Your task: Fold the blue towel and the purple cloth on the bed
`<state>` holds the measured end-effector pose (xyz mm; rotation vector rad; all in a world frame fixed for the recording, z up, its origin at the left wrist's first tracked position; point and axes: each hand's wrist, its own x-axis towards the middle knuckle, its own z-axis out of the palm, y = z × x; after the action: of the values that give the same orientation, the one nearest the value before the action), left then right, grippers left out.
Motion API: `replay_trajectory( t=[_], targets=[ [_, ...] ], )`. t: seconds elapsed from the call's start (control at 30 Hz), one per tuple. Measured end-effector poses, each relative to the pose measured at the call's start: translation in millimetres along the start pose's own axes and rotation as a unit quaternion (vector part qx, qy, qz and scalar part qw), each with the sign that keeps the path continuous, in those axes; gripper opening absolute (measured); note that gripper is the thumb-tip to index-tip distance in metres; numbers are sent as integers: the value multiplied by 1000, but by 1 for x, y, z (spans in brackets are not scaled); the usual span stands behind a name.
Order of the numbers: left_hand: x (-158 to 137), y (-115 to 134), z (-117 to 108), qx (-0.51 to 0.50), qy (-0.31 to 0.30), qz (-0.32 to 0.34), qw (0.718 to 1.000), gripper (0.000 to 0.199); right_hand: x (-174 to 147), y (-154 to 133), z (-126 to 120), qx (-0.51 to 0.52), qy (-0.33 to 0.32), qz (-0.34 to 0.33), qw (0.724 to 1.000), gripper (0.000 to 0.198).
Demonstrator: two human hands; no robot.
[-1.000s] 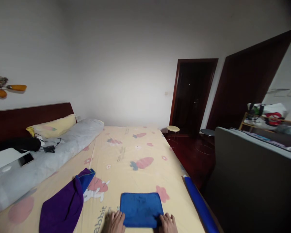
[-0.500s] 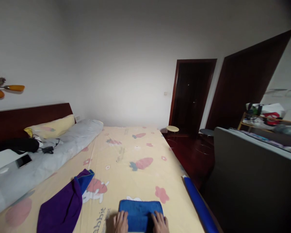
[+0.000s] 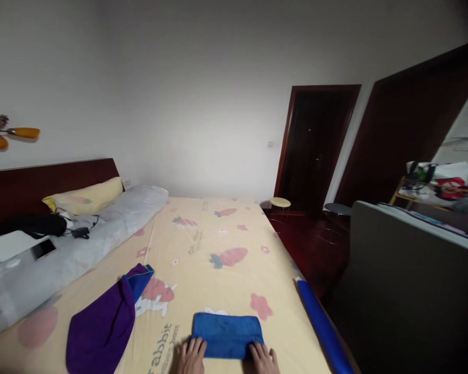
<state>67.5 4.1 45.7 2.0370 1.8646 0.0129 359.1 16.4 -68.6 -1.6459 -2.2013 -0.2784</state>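
Note:
A blue towel (image 3: 226, 335), folded into a narrow strip, lies on the yellow patterned bed sheet (image 3: 214, 244) near the bed's front edge. My left hand (image 3: 192, 357) rests on the strip's near left corner with its fingers pressed flat. At the near right corner my right hand (image 3: 263, 358) does the same. Both hands are partly cut off by the bottom of the view. A purple cloth (image 3: 101, 327) with a blue cloth (image 3: 139, 279) tucked at its far end lies to the left of the towel.
A blue roll (image 3: 323, 327) runs along the bed's right edge. A long grey bolster (image 3: 74, 249), a yellow pillow (image 3: 86, 196), a phone (image 3: 42, 249) and a black bag (image 3: 31, 224) lie near the headboard. Right of the bed stand a dark panel (image 3: 409, 291), stools (image 3: 280, 202) and a doorway (image 3: 315, 145).
The towel went from a wide rectangle to a narrow strip, folded in half. My hands moved over it and now sit at its near corners.

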Motion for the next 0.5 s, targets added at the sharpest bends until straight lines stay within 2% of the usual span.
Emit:
replay_trajectory(
  t=[0.13, 0.33, 0.5],
  targets=[
    [-1, -10, -6, 17, 18, -7, 1000, 60, -1, 19, -26, 6, -41, 31, 999, 54],
    [10, -3, -5, 53, 22, -13, 998, 62, 13, 1, -31, 28, -57, 97, 993, 45],
    [13, -6, -13, 59, 19, 14, 998, 55, 23, -7, -37, 35, -34, 127, 991, 42]
  ],
)
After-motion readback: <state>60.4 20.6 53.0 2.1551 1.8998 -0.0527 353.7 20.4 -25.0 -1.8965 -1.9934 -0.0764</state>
